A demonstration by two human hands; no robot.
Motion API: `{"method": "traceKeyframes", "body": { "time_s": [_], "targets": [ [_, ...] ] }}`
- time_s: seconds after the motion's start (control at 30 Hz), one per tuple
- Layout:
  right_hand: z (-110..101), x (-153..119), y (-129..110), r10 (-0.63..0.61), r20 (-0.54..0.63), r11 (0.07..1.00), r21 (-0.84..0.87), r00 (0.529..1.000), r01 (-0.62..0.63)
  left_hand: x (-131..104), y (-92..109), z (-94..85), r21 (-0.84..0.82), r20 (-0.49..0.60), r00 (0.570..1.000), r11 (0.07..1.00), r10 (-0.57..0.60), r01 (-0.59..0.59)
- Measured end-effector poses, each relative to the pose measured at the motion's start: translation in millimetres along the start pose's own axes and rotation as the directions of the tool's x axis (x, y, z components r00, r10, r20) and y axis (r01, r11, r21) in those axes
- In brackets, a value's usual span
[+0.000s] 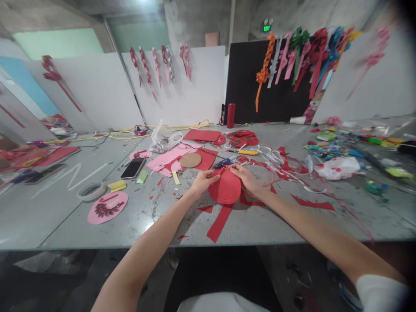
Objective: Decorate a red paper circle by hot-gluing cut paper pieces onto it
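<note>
Red disc (224, 186) held between both hands near the front edge of the tabletop (152, 229); clock directions from the disc. Left hand (205, 180) at the disc's 10-11 o'clock edge, thumb and fingers pinching the rim. Right hand (243, 177) at 1-2 o'clock, fingers also pinching the rim. Narrow red strip (222, 171) at the disc's top edge, between the hands; exact attachment can't tell. Wider red strip (220, 223) at 6 o'clock, upper end meeting the disc's lower edge in view; joined or just under it, can't tell.

Round tan disc (190, 160) at 10, lying on red and pink sheets. White plastic bag (164, 138) farther out, 10-11. Smartphone (133, 167) between 9 and 10. Tape roll (92, 190) at 9, pink disc (108, 208) just beside it, dark red pieces on top. Yellow-handled cutter (248, 152) at 1; pile of red discs (243, 138) beyond. Red bottle (231, 116) upright at 12, far side. Curved red offcut (312, 202) at 3.
</note>
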State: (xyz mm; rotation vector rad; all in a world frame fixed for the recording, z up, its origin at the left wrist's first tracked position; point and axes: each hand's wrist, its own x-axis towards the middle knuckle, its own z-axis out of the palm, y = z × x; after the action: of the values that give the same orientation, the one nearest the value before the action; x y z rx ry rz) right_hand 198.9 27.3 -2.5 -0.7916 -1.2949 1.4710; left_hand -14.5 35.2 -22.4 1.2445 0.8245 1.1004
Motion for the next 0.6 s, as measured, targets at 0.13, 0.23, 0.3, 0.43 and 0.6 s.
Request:
{"method": "traceKeyframes", "body": {
  "time_s": [0.13, 0.23, 0.3, 0.43, 0.6],
  "targets": [
    [-4.9, 4.7, -1.7, 0.082, 0.021, 0.994, 0.069, 0.996, -0.083, 2.0, -3.1, 0.0, 0.032, -0.021, 1.0, 0.999, 0.018, -0.017],
    [-12.6, 9.3, -5.4, 0.064, -0.027, 0.995, 0.077, 0.998, -0.062, 4.0, -5.2, -1.7, 0.018, -0.046, 0.999, 0.999, 0.027, -0.027],
    [-20.1, 13.8, -9.1, -0.02, -0.063, 0.997, 0.068, 0.998, 0.024, 4.9, -5.7, -3.2, -0.007, -0.076, 0.997, 1.0, 0.027, -0.027],
    [-45.1, 27.0, -15.9, -0.279, -0.262, 0.958, -0.014, 0.924, 0.286, 6.5, -5.9, -6.0, -0.041, -0.124, 0.992, 0.999, 0.004, -0.009],
    [-77.8, 42.8, -17.8, -0.461, -0.617, 0.882, -0.239, 0.638, 0.406, 7.1, -6.0, -5.3, -0.061, -0.135, 0.991, 0.998, -0.009, 0.0]
  ]
}}
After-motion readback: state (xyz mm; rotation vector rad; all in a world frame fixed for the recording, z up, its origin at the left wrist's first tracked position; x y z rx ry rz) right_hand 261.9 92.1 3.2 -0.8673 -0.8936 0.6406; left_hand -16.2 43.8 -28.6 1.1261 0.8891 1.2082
